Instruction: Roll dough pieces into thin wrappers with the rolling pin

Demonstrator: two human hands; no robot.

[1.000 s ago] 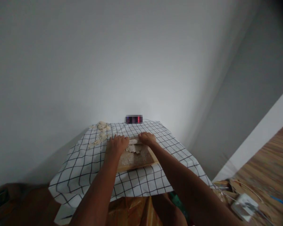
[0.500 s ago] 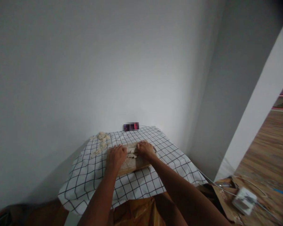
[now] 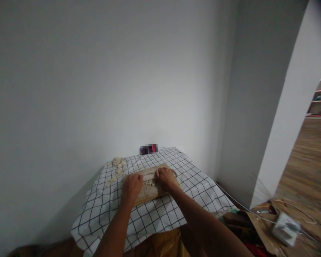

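Observation:
A floury wooden board (image 3: 147, 195) lies on the checked cloth, slightly tilted in view. Across it runs a pale, floury roll (image 3: 149, 177); I cannot tell whether it is a rolling pin or dough. My left hand (image 3: 133, 184) curls over its left end, and my right hand (image 3: 166, 177) curls over the right end, both with fingers bent. Ragged dough bits (image 3: 151, 183) show just in front of the roll, between my hands. The fingertips and both ends of the roll are hidden. Pale dough scraps (image 3: 117, 169) lie on the cloth to the left, beyond the board.
The checked cloth (image 3: 195, 184) covers a small table against the wall. A dark, pixelated object (image 3: 149, 149) stands at its back edge. On the right, a white box (image 3: 286, 228), a cable (image 3: 235, 200) and brown cardboard (image 3: 259, 228) lie low beside the table.
The view has shifted, so table and board appear slightly lower. Both hands stay curled at the roll's ends; the roll sits closer over the dough bits, which show less.

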